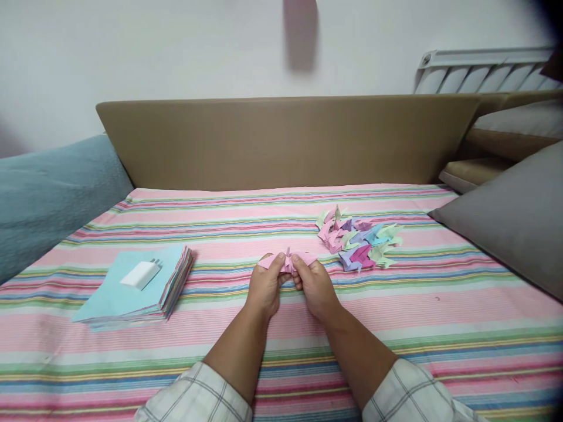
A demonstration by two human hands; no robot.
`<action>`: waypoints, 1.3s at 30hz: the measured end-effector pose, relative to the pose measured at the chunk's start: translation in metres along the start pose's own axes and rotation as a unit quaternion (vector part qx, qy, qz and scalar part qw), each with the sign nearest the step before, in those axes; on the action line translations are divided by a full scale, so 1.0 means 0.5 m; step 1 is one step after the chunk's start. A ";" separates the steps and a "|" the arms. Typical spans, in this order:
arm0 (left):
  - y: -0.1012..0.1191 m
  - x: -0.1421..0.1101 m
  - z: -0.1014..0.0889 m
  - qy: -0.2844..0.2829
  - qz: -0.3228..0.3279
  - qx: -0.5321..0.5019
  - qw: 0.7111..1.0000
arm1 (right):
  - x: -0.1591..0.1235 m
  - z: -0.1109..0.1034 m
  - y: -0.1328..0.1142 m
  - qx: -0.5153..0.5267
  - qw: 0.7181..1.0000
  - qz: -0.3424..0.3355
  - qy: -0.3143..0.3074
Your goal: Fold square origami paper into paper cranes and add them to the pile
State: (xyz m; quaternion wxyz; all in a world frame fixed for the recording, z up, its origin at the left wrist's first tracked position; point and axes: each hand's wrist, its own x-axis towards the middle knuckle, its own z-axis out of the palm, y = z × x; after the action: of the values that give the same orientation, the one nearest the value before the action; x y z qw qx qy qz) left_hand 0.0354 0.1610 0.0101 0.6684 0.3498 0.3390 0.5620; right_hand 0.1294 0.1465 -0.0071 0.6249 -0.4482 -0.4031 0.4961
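Observation:
A pink origami crane (288, 261) is pinched between both my hands over the striped cloth, its wings spread out to either side. My left hand (264, 284) is closed on its left half, thumb on top and fingers curled beneath. On the other half, my right hand (315, 284) grips in the same way, the two thumbs close together at the crane's middle. Just right of my hands lies a cluster of folded paper cranes (360, 240) in pink, purple, blue and pale green. The undersides of the held crane are hidden by my fingers.
A stack of coloured paper (171, 287) sits at the left, with a white plug adapter (141, 274) on top. The striped cloth (281, 363) covers the seat. Behind is a brown backrest (281, 143); grey cushions (514, 211) stand right, a blue-grey armrest (57, 193) left.

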 end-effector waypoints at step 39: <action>0.003 0.010 -0.011 0.106 0.038 0.010 0.994 | -0.006 -0.009 -0.023 -0.045 0.984 -0.114 0.130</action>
State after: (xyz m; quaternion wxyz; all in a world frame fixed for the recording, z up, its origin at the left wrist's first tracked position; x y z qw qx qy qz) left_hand 0.0305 0.1668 0.0081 0.6033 0.3072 0.4002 0.6177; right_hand 0.1361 0.1414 0.0027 0.7035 -0.4877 -0.3886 0.3408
